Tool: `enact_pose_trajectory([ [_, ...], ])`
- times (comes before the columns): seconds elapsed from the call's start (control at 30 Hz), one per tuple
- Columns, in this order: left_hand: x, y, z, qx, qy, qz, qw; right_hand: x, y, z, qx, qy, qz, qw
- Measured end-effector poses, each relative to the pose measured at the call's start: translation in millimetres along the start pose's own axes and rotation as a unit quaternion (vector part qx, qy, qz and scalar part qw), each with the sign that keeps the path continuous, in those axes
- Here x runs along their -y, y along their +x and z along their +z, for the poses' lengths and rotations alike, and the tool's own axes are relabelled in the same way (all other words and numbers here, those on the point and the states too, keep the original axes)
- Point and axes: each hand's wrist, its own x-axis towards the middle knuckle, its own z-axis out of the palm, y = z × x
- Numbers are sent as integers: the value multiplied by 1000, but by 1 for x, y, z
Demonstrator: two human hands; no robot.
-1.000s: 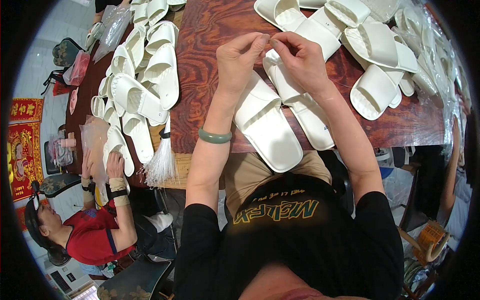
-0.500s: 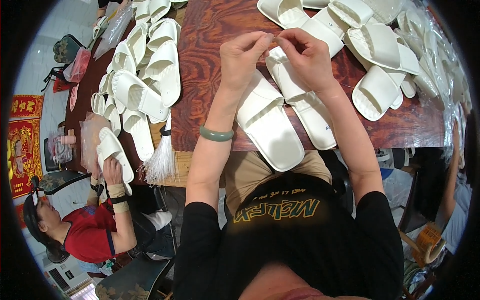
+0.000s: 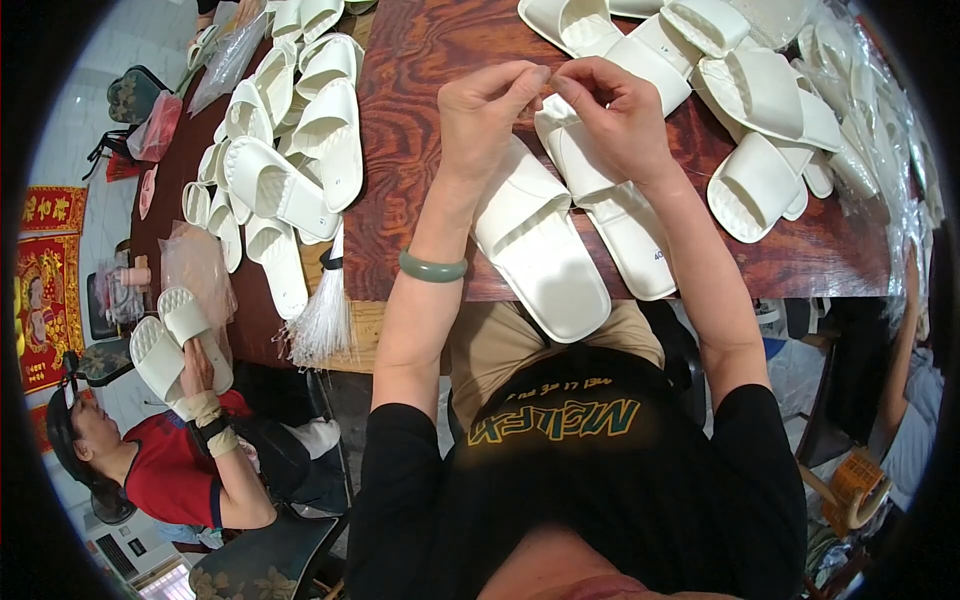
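My left hand (image 3: pixel 492 108) and my right hand (image 3: pixel 612 112) meet above the dark wooden table (image 3: pixel 420 140), fingertips pinched together on something too small to make out. Under them lie two white slippers side by side: one (image 3: pixel 535 245) below my left wrist, its end hanging over the near table edge, and one (image 3: pixel 610 200) below my right hand. A green bangle (image 3: pixel 432 268) circles my left forearm.
Several white slippers are piled at the table's left (image 3: pixel 290 150) and at the far right (image 3: pixel 760 110). A white tassel (image 3: pixel 318 318) hangs at the near edge. At lower left a seated person in red (image 3: pixel 175 470) holds a pair of slippers (image 3: pixel 175 345).
My hands stayed pinched together over the two slippers, barely shifting. The person at lower left has brought a pair of slippers lower, into their hands.
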Motion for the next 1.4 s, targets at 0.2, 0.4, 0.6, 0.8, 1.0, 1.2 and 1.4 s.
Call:
enact_pose_trajectory([
  [0.2, -1, -1, 0, -2, 1, -4, 1000, 2, 0, 0, 14, 5, 9, 1000],
  [0.4, -6, -2, 0, -6, -17, -30, 999, 3, 0, 2, 11, -5, 7, 1000],
  [0.6, -2, -2, -1, -9, -58, -31, 998, 9, 0, 3, 21, 32, 33, 999],
  [0.8, -1, -1, -3, -4, -39, -30, 999, 6, 0, 1, -7, -10, 50, 999],
  [1.0, 4, 0, -3, 10, -2, -9, 1000, 4, -1, 3, -36, -6, 42, 998],
  [1.2, -6, 0, -3, -75, 26, 13, 997, 3, 1, -2, 62, 45, 86, 993],
  [1.4, -1, 23, -55, -210, -134, 66, 966, 3, 2, 0, 12, 58, 96, 994],
])
